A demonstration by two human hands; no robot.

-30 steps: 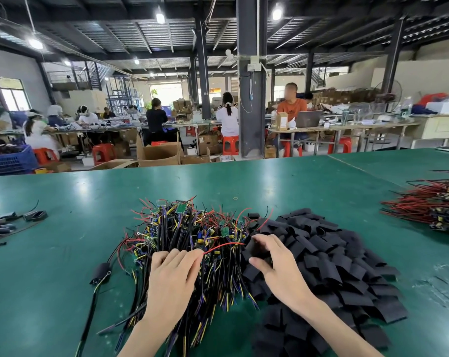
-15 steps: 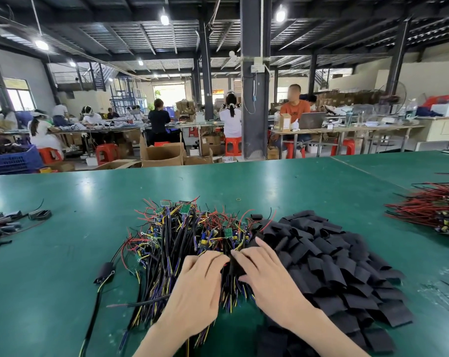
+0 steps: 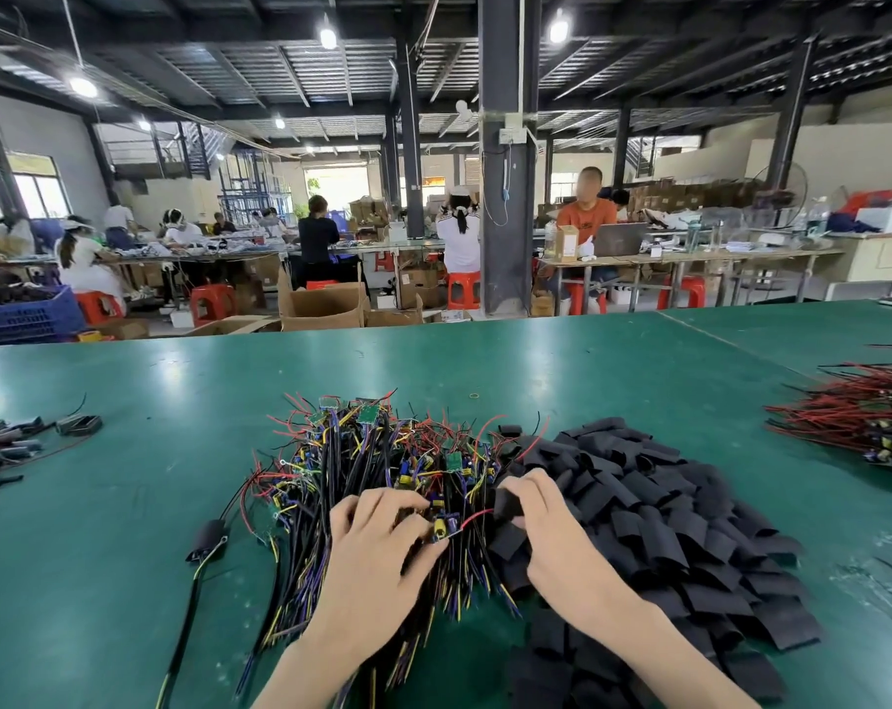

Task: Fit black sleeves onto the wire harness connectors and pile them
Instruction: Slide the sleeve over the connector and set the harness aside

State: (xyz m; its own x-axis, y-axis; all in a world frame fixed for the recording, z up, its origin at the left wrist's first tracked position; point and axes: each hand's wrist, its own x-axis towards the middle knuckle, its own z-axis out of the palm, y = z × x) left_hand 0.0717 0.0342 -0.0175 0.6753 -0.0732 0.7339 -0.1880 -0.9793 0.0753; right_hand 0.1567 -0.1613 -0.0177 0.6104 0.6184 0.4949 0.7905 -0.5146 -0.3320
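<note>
The green-topped table (image 3: 127, 555) carries a heap of multicoloured wire harnesses (image 3: 362, 463), flat black sleeves (image 3: 664, 529) piled touching its right, red-and-black wire bundles (image 3: 858, 422) far right, and sleeved black pieces (image 3: 9, 442) at the left edge.

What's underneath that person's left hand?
The left hand lies on the tangle of wire harnesses and grips one small connector. The wires directly beneath the palm, and the green table below them, are hidden.

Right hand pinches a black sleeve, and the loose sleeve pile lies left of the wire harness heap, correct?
No. In the head view the right hand pinches a black sleeve, but the loose sleeve pile lies right of the wire harness heap, not left.
</note>
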